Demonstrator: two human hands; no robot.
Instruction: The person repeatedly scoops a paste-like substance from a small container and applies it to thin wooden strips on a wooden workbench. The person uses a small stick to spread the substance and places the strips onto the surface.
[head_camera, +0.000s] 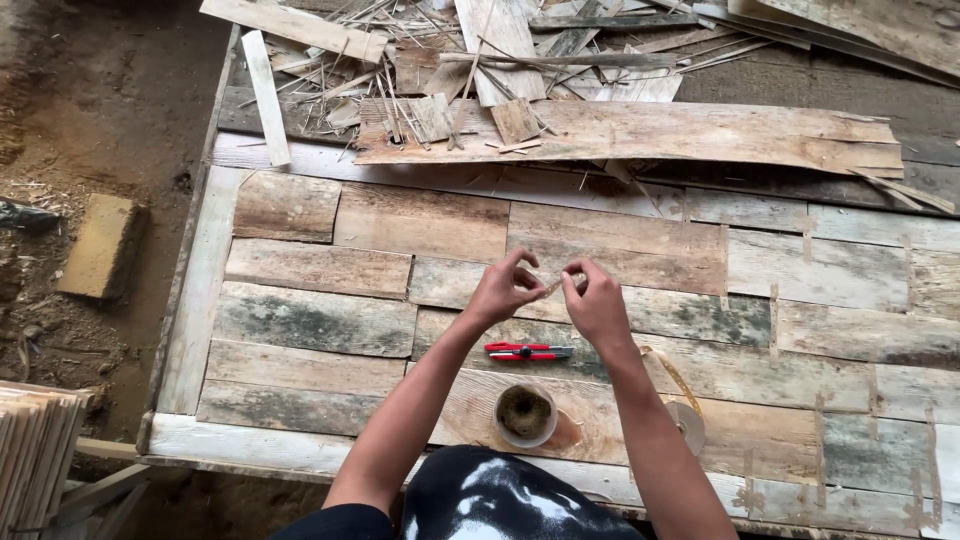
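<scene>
My left hand (503, 290) and my right hand (595, 300) meet above a panel of patched veneer sheets (330, 270). Between their fingertips they pinch a short strip of brown paper tape (560, 283). Below the hands lies a red utility knife (525, 351) on the veneer. Nearer to me stands a small round cup (525, 415) with dark, wet contents. A roll of brown tape (688, 420) lies to the right of my right forearm, with a loose end curling up.
Loose veneer scraps and splinters (480, 70) are heaped at the far side, with one long sheet (640, 135) across them. A yellowish block (100, 245) lies on the dirt floor at left. A stack of thin sheets (35, 450) stands at the lower left.
</scene>
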